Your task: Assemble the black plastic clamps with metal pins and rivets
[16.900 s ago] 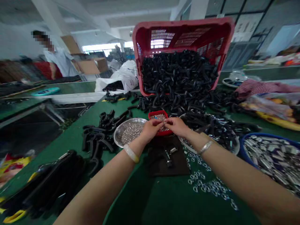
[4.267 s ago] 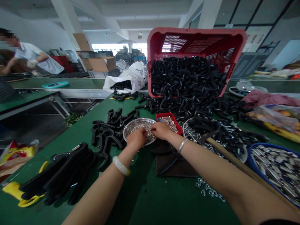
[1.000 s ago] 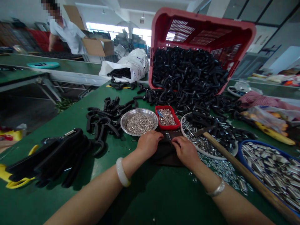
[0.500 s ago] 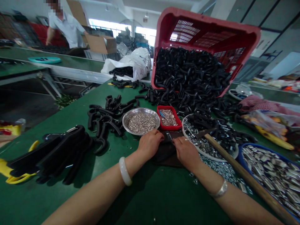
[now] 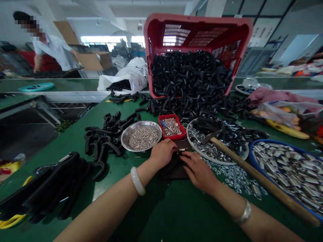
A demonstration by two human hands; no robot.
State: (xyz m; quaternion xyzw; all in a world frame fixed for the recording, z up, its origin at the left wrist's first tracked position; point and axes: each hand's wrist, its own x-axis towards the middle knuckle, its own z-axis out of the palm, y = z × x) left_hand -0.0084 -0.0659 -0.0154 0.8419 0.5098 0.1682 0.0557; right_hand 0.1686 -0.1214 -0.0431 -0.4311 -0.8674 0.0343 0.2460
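Left hand [image 5: 164, 153] and right hand [image 5: 201, 170], fingertips at small metal fitting [image 5: 182, 150], either grip indiscernible, dark mat [image 5: 175, 173] beneath, black clamps [image 5: 54, 186] near left edge of green tabletop [image 5: 161, 211]

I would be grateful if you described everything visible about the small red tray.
The red tray is open, roughly rectangular and looks like plastic. It sits upright on the green table, between the metal bowl and the white-rimmed basin, beyond the dark pad. Silvery pins fill much of it, with a slim, partly blue item among them. Neither the left hand nor the right hand holds it.
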